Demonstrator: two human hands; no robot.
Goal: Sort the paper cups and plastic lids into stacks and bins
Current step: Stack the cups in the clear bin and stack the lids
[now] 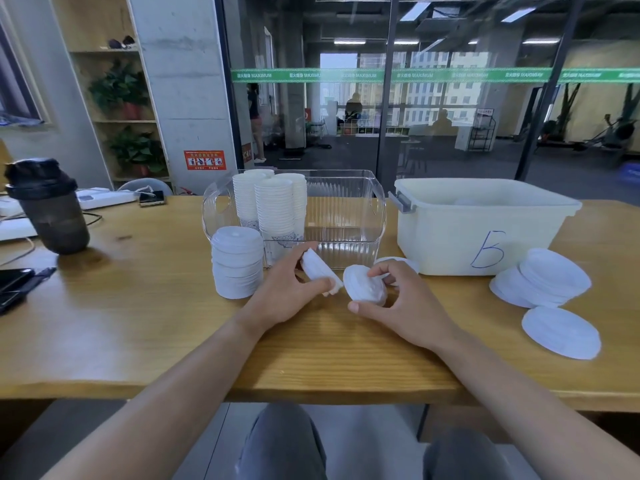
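My left hand [287,292] grips a small bunch of white plastic lids [317,270] tilted on edge, just in front of the clear bin [346,216]. My right hand [401,303] pinches a second bunch of white lids [363,287] right beside the first. Tall stacks of white paper cups [273,206] stand inside the clear bin at its left end. A stack of white lids [237,261] stands on the table left of my left hand. Several flat white lids [543,278] lie piled at the right, with one more flat lid [561,336] nearer me.
An opaque white bin [450,230] marked with a blue letter stands right of the clear bin. A dark shaker bottle [48,206] stands at the far left, with a phone [14,282] and cables near it. The wooden table's front edge [311,389] runs above my knees.
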